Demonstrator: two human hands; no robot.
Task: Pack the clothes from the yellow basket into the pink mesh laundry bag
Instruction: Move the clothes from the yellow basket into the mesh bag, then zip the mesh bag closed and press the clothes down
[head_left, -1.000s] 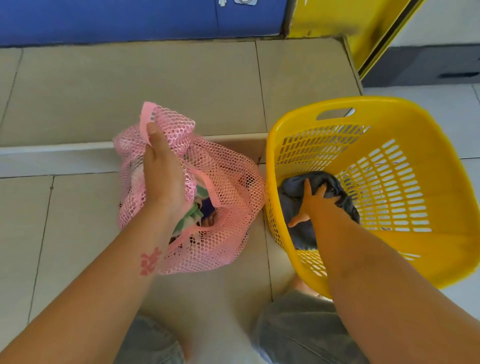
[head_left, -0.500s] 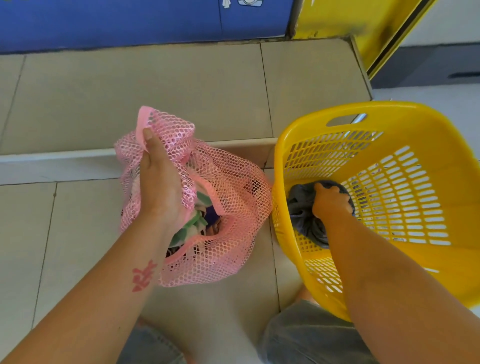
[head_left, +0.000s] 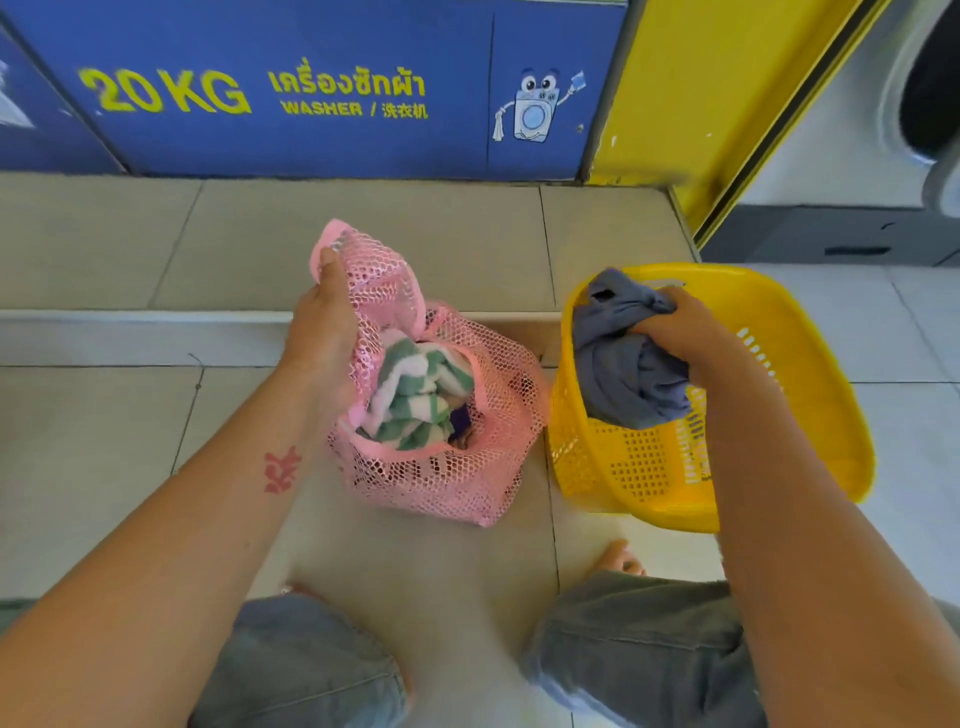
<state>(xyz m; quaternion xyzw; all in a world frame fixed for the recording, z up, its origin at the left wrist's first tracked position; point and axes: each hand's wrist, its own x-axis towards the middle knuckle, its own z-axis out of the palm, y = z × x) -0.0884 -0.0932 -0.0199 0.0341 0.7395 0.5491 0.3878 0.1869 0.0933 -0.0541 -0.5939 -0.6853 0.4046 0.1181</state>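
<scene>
Left hand (head_left: 322, 332): gripping the raised rim of the bag (head_left: 467, 467), thumb laid along the pink edge band at the top. The fingers are hidden behind the mesh. This grip holds the mouth of the bag open and facing up.

Bag: pink mesh, sitting on the floor (head_left: 104, 441) of beige tiles. It is part filled. A green-and-white striped cloth (head_left: 415, 400) lies on top inside the opening, and a dark item shows beside it, too little in view to identify.

Basket (head_left: 810, 389): yellow plastic, slotted walls, just right of the bag and tilted. Whether it touches the bag cannot be told.

Right hand (head_left: 675, 332): right of the bag, above the basket opening, fingers curled tight round a bunched grey garment (head_left: 623, 374). The garment is lifted to rim height. Its upper end stands above the far rim and its lower folds hang down inside the basket. It is outside the bag.

Beyond the bag: a low step (head_left: 130, 332), then a blue panel (head_left: 311, 93) marked "20 KG WASHER". Right of that is a yellow panel (head_left: 701, 93).

Near side of the bag: two knees in grey denim (head_left: 623, 649), and a red mark (head_left: 280, 470) on the left forearm.
</scene>
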